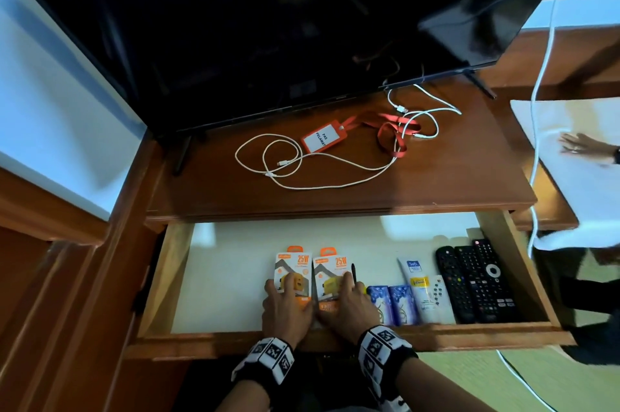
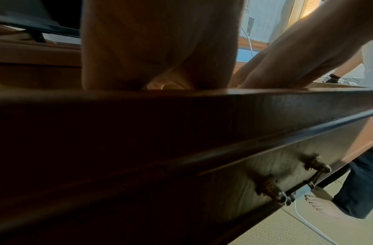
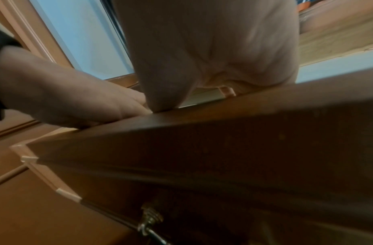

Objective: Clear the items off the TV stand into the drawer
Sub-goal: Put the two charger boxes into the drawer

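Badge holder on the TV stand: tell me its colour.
Orange-red badge holder, white card inside; head view.

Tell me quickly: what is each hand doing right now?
Left hand: open, resting on left charger box.
Right hand: open, resting on right charger box.

Glossy brown wood TV stand (image 1: pixel 335 190); drawer (image 1: pixel 516 250) with metal handle (image 2: pixel 294 179).

Left hand (image 1: pixel 288 306) and right hand (image 1: pixel 345 306) side by side, palms down, fingers spread flat, banded wrists
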